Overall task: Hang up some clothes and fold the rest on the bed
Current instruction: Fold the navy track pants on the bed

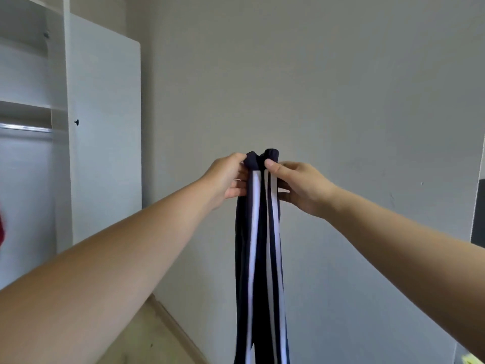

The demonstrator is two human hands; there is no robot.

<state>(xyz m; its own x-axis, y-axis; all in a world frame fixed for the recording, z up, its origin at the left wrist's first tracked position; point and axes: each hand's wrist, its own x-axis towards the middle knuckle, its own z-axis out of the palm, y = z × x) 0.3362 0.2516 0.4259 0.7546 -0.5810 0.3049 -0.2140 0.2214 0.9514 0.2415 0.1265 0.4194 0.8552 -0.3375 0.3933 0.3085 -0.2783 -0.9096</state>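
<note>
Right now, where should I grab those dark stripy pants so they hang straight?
Grip the two top ends of the pants, one from each side, as the left hand and right hand pinch them now. The cloth is long and limp and hangs straight down with its white stripes lined up, so a high hold probably keeps it neat.

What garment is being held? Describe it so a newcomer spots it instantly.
Look at the grey wall right of the white wardrobe. Before it, the left hand and right hand pinch the top of dark navy trousers hanging down. Long white stripes set them apart from the red cloth at far left.
</note>
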